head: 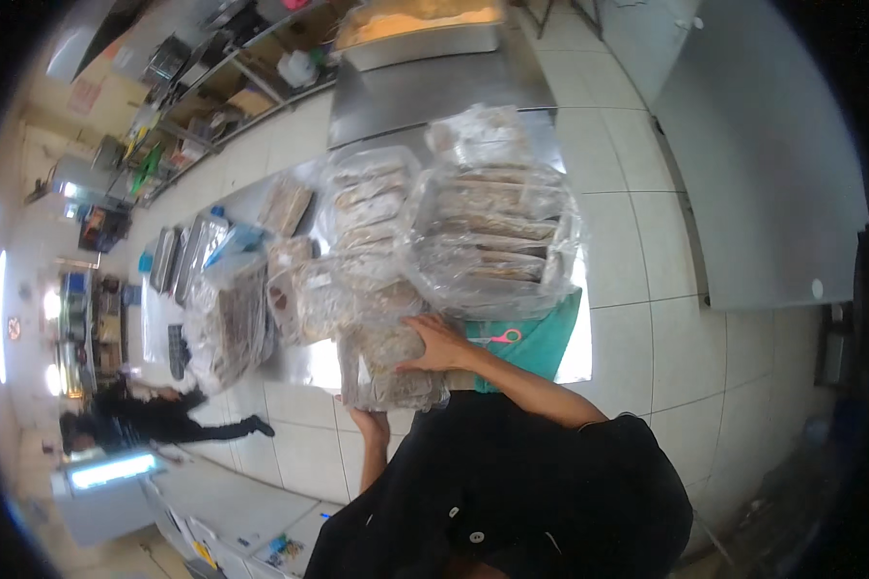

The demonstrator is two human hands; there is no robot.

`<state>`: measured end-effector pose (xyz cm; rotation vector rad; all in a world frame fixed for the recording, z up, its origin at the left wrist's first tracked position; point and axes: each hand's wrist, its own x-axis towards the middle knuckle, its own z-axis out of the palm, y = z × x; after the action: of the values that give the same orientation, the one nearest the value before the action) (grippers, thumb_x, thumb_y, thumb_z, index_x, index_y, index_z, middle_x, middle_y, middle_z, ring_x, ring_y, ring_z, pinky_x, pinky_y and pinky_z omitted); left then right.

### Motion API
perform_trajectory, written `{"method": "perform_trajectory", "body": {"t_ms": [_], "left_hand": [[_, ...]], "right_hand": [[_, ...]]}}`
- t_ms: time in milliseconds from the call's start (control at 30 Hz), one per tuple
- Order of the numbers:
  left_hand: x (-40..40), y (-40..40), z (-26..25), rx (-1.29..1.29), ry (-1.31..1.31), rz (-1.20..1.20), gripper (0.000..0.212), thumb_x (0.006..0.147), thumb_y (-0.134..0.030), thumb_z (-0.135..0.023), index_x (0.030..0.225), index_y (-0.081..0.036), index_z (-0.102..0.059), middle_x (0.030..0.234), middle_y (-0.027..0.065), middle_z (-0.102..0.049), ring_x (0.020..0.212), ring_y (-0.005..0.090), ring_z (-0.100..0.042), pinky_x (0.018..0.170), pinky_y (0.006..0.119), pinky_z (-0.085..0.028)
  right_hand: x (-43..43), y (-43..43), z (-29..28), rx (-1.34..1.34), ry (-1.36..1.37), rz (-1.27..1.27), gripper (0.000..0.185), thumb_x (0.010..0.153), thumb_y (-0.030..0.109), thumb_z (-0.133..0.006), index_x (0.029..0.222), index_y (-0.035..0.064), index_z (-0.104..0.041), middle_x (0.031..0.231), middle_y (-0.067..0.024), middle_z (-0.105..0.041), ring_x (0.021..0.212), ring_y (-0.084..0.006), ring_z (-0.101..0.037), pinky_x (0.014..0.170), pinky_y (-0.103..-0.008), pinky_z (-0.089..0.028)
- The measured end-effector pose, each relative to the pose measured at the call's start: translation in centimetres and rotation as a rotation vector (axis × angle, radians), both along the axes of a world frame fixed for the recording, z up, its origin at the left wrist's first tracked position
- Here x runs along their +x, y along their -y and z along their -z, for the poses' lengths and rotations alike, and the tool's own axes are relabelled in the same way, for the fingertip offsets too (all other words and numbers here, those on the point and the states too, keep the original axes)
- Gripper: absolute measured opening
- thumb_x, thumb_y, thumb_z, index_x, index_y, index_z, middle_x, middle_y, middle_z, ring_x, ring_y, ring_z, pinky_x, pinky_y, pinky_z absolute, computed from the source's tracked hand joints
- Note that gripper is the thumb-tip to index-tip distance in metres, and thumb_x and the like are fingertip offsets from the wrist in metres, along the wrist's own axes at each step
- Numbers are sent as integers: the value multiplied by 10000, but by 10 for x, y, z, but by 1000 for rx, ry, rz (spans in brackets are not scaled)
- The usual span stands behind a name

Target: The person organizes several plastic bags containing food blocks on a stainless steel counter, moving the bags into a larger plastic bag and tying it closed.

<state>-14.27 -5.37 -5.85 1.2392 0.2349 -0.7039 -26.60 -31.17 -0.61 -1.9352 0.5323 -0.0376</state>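
A clear plastic bag of flat brown pieces (384, 373) is between my hands at the near edge of the steel table (304, 362). Over its right side and top lies my right hand (438, 344), fingers spread. My left hand (371, 423) supports it from below at the near edge, its fingers mostly hidden under the bag. Just beyond are more bagged pieces (326, 293). A large open clear plastic bag (492, 289) holds a row of flat packets (503, 195). Right of my right hand, scissors with pink handles (508, 336) rest on a green cloth (539, 340).
Another row of packets (369, 199) and a big filled bag (232, 311) stand on the table, near metal trays (201, 242). A deep metal pan (423, 51) sits at the far end. A steel cabinet (760, 181) stands right, shelving (239, 79) left. Another person (166, 420) is at left.
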Motion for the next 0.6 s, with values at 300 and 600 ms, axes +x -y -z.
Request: {"method": "perform_trajectory", "body": {"t_ms": [300, 600], "left_hand": [[-1, 68, -31, -83, 10, -65, 815, 1043, -678, -219, 1582, -79, -347, 1598, 137, -409, 1442, 346, -419, 1189, 471, -365], [25, 32, -25, 7, -140, -296, 1078, 941, -859, -169, 1627, -30, -219, 1669, 172, -279, 1537, 379, -248, 1258, 502, -213]], "right_hand": [[1, -12, -4, 89, -62, 107, 1086, 817, 610, -782, 1585, 9, -303, 1605, -276, -325, 1462, -443, -375, 1202, -470, -339], [-24, 176, -233, -451, 354, 215, 667, 901, 509, -709, 1401, 88, -575, 1384, -183, -614, 1243, -359, -613, 1048, -450, -489]]}}
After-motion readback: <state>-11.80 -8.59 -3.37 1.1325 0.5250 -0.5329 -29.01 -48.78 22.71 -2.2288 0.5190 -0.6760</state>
